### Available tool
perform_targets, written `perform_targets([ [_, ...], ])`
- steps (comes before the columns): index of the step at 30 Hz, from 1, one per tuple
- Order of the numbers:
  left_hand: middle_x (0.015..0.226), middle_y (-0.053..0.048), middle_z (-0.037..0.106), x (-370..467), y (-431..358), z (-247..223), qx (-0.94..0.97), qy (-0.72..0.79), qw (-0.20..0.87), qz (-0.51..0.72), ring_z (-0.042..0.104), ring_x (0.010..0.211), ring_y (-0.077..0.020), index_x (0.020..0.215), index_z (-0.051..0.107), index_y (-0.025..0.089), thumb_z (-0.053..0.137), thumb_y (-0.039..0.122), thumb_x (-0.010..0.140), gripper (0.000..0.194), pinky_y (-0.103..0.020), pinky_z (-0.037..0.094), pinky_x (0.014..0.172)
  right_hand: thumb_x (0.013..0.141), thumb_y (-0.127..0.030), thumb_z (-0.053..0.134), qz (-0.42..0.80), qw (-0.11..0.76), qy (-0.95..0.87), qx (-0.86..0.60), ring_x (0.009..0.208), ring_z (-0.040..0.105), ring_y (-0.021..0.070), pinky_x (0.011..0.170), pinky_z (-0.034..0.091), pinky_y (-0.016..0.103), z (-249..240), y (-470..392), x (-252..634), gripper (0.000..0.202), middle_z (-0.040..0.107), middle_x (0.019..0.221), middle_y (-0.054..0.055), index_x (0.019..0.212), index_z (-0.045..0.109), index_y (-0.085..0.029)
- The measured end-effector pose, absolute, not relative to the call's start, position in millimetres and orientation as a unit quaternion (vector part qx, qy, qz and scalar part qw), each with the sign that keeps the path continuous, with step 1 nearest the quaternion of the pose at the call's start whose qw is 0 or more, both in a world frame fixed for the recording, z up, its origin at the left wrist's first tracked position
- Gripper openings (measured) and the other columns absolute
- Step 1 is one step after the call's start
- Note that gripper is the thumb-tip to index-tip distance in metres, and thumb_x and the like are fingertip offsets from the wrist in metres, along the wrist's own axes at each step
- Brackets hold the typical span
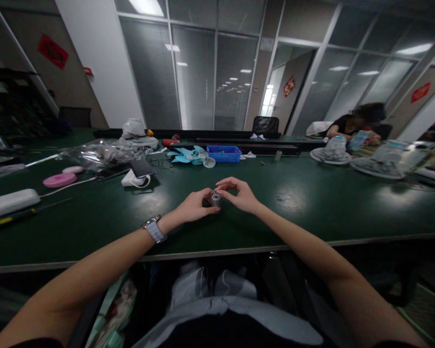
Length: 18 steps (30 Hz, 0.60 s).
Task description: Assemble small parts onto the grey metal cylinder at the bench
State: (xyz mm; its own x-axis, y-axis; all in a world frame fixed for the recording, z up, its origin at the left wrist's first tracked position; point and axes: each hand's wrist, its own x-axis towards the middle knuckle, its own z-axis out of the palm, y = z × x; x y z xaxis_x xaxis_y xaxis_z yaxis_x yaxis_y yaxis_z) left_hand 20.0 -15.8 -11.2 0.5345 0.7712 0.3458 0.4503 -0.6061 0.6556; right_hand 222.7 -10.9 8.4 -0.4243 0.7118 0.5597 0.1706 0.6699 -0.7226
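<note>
A small round metal part [215, 198] stands on the green table in front of me. My left hand [196, 205] holds it from the left, thumb on the near side and fingers on the far side. Over its top right edge, my right hand [239, 194] has thumb and index finger brought close together at the part. Whether anything tiny is between those fingertips is too small to tell. A watch with a light strap [155, 229] is on my left wrist.
Beyond my hands are a blue basket [224, 153], light-blue fan blades [188, 155] and a small cylinder [278, 155]. To the left lie a white charger [135, 179], a pink disc [60, 180] and a power strip [12, 204]. A person [353, 123] sits at the back right.
</note>
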Motion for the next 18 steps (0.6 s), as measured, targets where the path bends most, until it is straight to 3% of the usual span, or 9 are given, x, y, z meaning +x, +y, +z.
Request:
perform_targets([
  [6, 0.094, -0.005, 0.069, 19.9, -15.9, -12.0, 0.839, 0.366, 0.25, 0.316, 0.066, 0.081, -0.0201, 0.109, 0.058, 0.019, 0.068, 0.046, 0.074, 0.046, -0.032, 0.052, 0.072, 0.083, -0.028, 0.062, 0.261, 0.433, -0.823, -0.259, 0.09, 0.066, 0.017, 0.086, 0.051, 0.034, 10.1, -16.2, 217.6, 0.021, 0.07, 0.095, 0.006, 0.1, 0.064, -0.017],
  [18, 0.091, -0.005, 0.069, 20.3, -15.8, -11.4, 0.843, 0.356, 0.251, 0.314, 0.066, 0.082, -0.0198, 0.105, 0.058, 0.019, 0.068, 0.043, 0.075, 0.04, -0.031, 0.052, 0.073, 0.078, -0.028, 0.068, 0.207, 0.456, -0.815, -0.291, 0.078, 0.065, 0.0151, 0.08, 0.047, 0.031, 7.0, -13.8, 215.1, 0.027, 0.068, 0.081, 0.002, 0.102, 0.063, -0.018],
])
